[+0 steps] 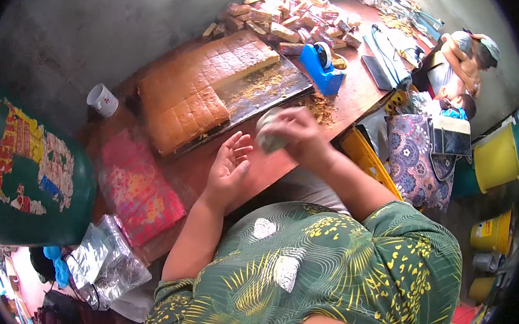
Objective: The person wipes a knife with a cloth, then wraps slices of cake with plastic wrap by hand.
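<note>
My left hand point(231, 162) is raised in front of the table edge, palm turned up and fingers loosely spread, with nothing in it. Beside it, my right hand point(300, 135) is closed on a crumpled grey-green cloth point(271, 130), slightly smeared by motion. Just beyond my hands lies a slab of brown cake point(184, 95) scored into rectangles. It rests on a dark tray point(248, 107), whose front right part shows bare metal and crumbs. A blue tape dispenser point(324, 74) stands right of the tray, with loose crumbs point(321, 109) near it.
Wrapped cake pieces point(297, 22) are heaped at the back. A white mug point(103, 101) and pink-red plastic sheet point(136, 184) lie left, near a large green drum point(28, 162). A yellow crate point(369, 159) and patterned bag point(414, 156) are right. A person point(467, 57) is farther right.
</note>
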The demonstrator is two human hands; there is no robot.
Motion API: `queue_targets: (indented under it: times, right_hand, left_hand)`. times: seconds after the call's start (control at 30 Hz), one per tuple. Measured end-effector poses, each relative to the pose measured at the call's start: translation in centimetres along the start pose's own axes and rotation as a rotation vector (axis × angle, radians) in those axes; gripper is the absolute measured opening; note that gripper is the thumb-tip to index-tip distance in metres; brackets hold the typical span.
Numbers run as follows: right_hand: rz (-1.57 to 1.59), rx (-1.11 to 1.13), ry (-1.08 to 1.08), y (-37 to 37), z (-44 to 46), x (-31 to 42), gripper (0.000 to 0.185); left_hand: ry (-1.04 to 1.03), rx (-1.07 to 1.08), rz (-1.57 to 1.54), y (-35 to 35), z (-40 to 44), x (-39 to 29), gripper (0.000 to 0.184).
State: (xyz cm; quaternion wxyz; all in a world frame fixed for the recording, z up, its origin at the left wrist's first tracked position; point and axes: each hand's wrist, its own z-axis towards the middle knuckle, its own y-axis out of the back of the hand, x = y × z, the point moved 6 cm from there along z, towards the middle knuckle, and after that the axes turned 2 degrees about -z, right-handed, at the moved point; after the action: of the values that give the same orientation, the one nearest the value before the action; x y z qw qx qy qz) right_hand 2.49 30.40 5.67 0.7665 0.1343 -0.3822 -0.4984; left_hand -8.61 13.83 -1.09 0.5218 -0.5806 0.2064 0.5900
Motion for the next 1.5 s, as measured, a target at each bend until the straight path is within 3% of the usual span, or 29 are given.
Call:
queue_targets:
  times: [0.07,0.1,0.17,0.2,0.23,0.27,0.37,0.4,0.43,0.53,0.57,0.6,0.63,0.67,0.8,0.97,1.07,1.1,1.17,1.2,1.27,1.33,1.43,1.5]
  right_hand:
    - [-0.187,-0.178,0.036,6.1,1.6,-1.9,0.049]
    - [-0.382,-0.278,0.026,8.9,1.7,-3.9,0.048]
    - [-0.29,-0.42,0.025,14.1,1.9,-6.0,0.046]
    - [-0.594,-0.4,-0.153,16.1,1.0,-8.8,0.045]
    - [-0.667,-0.423,-0.235,17.5,0.1,-11.6,0.044]
    - [-0.826,-0.376,-0.306,18.5,-1.7,-15.8,0.051]
    - [-0.809,-0.104,-0.467,18.8,-5.2,-23.5,0.076]
    - [-0.897,-0.073,-0.486,18.6,-5.8,-23.7,0.085]
    - [-0.939,-0.189,-0.461,18.5,-5.2,-21.4,0.085]
    - [-0.793,-0.273,-0.186,15.2,-0.9,-11.7,0.064]
    - [-0.554,-0.262,-0.178,13.4,0.3,-9.0,0.048]
    - [-0.266,-0.158,-0.308,11.4,0.5,-9.0,0.036]
    - [0.002,-0.083,-0.179,8.8,1.4,-7.8,0.026]
    - [0.042,0.003,-0.225,6.3,1.2,-6.7,0.02]
    - [0.004,0.364,-0.186,-1.7,2.1,-3.3,0.024]
    - [-0.143,0.325,-0.213,-5.5,2.9,-5.6,0.032]
    - [-0.334,0.334,-0.148,-5.7,3.1,-4.0,0.036]
    - [-0.418,0.341,-0.124,-5.4,3.3,-3.3,0.038]
    - [-0.246,0.384,-0.084,-6.2,3.6,-0.2,0.042]
    - [-0.162,0.406,-0.069,-7.1,3.4,1.7,0.043]
    - [0.316,0.638,0.013,-10.5,1.2,7.0,0.054]
    - [0.117,0.895,0.331,-13.1,-1.7,10.4,0.062]
    - [-0.279,0.971,0.257,-11.1,-1.8,6.9,0.07]
    - [-0.469,0.921,0.007,-6.9,-0.9,2.1,0.069]
  left_hand:
    - [0.076,-0.081,0.004,0.7,-0.3,-0.5,0.062]
    - [0.01,-0.154,0.027,0.6,-0.3,-0.6,0.044]
    - [0.009,-0.156,0.096,1.3,-0.4,-0.3,0.032]
    - [0.012,-0.158,0.132,1.5,-0.6,-0.3,0.027]
    - [0.061,-0.281,0.053,1.0,-0.7,-0.9,0.019]
    - [0.062,-0.248,0.009,1.3,-0.8,-0.9,0.02]
    - [0.012,-0.106,-0.227,3.2,-1.6,0.6,0.033]
    - [-0.041,-0.03,-0.37,4.1,-1.9,1.3,0.042]
    - [-0.058,-0.008,-0.486,4.1,-2.4,1.0,0.049]
    - [-0.023,-0.037,-0.784,2.6,-3.3,-1.6,0.072]
    - [0.014,-0.001,-0.849,2.6,-3.7,-1.7,0.083]
    - [0.009,-0.022,-0.864,2.4,-4.0,-2.4,0.084]
    - [0.003,-0.038,-0.879,1.8,-4.0,-3.5,0.087]
    - [-0.003,-0.051,-0.896,1.4,-4.0,-4.2,0.089]
    - [-0.07,-0.003,-0.901,1.5,-4.7,-5.5,0.09]
    - [-0.102,-0.077,-0.872,3.6,-7.5,-6.7,0.083]
    - [-0.067,-0.331,-0.314,7.4,-9.8,-8.3,0.072]
    - [-0.096,-0.435,-0.222,9.5,-10.4,-9.0,0.058]
    - [-0.158,-0.648,0.371,13.5,-11.2,-11.9,0.049]
    - [-0.116,-0.74,0.521,15.3,-11.2,-13.7,0.045]
    - [-0.008,-0.827,0.938,17.6,-11.1,-15.9,0.043]
    - [0.095,-0.795,1.477,19.5,-10.4,-16.0,0.044]
    - [0.167,-0.726,1.6,20.4,-11.4,-13.7,0.039]
    - [0.158,-0.734,1.573,20.5,-11.7,-13.4,0.038]
